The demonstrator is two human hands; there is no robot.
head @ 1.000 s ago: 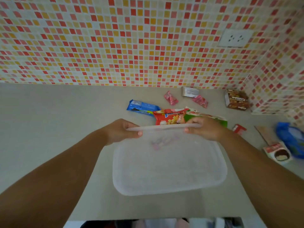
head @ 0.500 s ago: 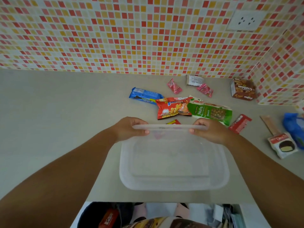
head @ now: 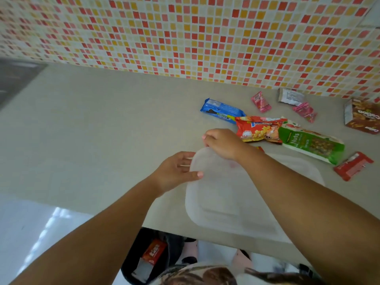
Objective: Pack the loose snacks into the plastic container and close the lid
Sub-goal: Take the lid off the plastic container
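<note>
The translucent plastic lid [head: 222, 194] lies over the container, whose rim [head: 308, 167] shows at the right past my forearm. My left hand [head: 176, 171] grips the lid's far-left corner, thumb on top. My right hand [head: 224, 144] pinches the same corner from the far side. Loose snacks lie beyond: a blue cookie pack [head: 222, 111], a red-orange snack bag [head: 259, 129], a green nuts bag [head: 312, 144], a red packet [head: 352, 165], two pink candies [head: 260, 101] [head: 305, 111], a silver packet [head: 291, 96] and a brown box [head: 363, 116].
The grey counter [head: 102, 130] meets a red-and-yellow mosaic wall [head: 185, 38] at the back. The counter's front edge runs just below the container. Under it sits a dark bag [head: 144, 260] holding an orange packet [head: 154, 251].
Both hands have gathered at the lid's far-left corner; my right hand left the right end and crossed over. The view has swung left, so the snacks sit further right.
</note>
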